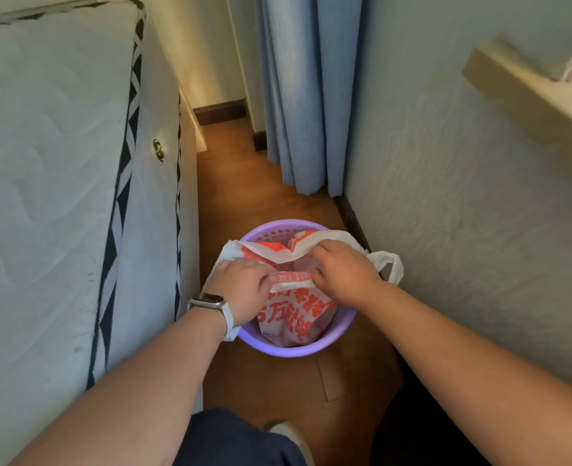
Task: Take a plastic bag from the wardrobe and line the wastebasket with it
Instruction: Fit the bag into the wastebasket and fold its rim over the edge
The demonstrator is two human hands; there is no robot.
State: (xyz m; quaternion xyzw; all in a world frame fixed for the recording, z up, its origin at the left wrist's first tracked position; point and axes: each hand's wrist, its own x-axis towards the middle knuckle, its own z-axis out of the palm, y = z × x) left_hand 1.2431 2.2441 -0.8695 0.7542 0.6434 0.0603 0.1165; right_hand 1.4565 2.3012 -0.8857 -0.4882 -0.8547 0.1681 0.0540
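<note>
Lilac wastebasket [298,352] is observed standing on the wooden floor [261,183], between a mattress [42,163] on the left and a wall [446,196] on the right. The plastic bag [298,314], white with red print, is located inside the wastebasket: its lower part is sunk into the bin and its mouth is raised above the rim. The bag's near edge is pinched by the left grip [240,287], fingers curled round the film. The same edge, further right, is pinched by the right grip [341,270], fingers tucked into the opening. One handle loop [392,264] is draped outside the rim on the wall side. A watch [210,302] is worn on the left wrist. A blue curtain [304,95] is hung beyond the basket.
</note>
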